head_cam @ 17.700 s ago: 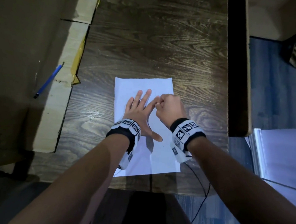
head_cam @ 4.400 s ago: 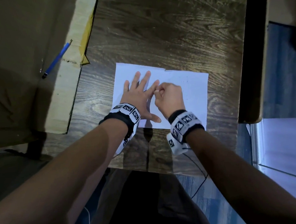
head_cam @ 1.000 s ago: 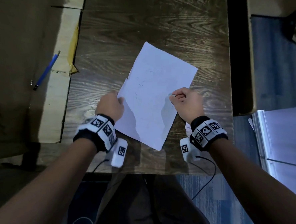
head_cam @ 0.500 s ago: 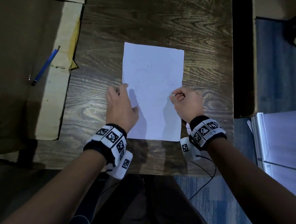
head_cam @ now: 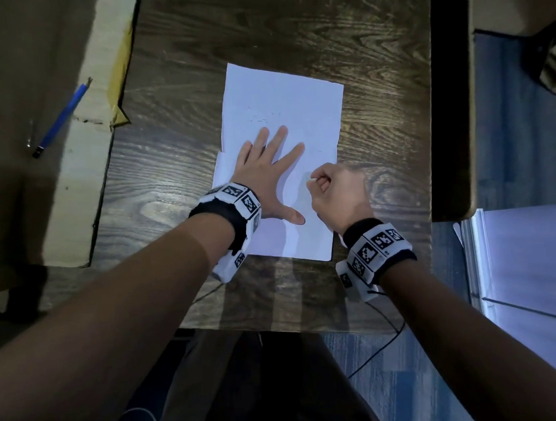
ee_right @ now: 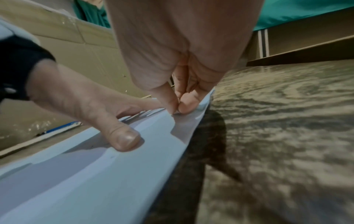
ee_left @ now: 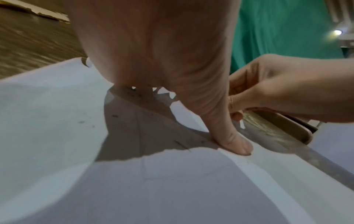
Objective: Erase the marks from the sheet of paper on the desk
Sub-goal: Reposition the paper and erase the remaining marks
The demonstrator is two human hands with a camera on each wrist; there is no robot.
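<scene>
A white sheet of paper [head_cam: 279, 90] lies lengthwise on the dark wooden desk [head_cam: 291, 20], with faint pencil marks [head_cam: 261, 117] on its far half. My left hand [head_cam: 268, 173] lies flat on the sheet, fingers spread, and the thumb [ee_left: 229, 136] presses the paper [ee_left: 47, 113] down. Over the sheet's right edge my right hand [head_cam: 315, 183] is curled, thumb and forefinger pinching a small eraser [head_cam: 312, 179]. In the right wrist view the eraser tip [ee_right: 176, 112] touches the paper [ee_right: 95, 181], close to the left hand [ee_right: 86, 106].
A blue pencil [head_cam: 61, 117] lies on flattened cardboard [head_cam: 74, 196] left of the desk. A dark gap [head_cam: 449, 102] runs along the desk's right edge. A white panel [head_cam: 533, 259] sits lower right. A black cable [head_cam: 385, 334] hangs off the front edge.
The sheet, held up and turned a second ago, now lies flat. My left hand has moved from its left edge onto it, fingers spread. My right hand has come down onto the sheet's right edge.
</scene>
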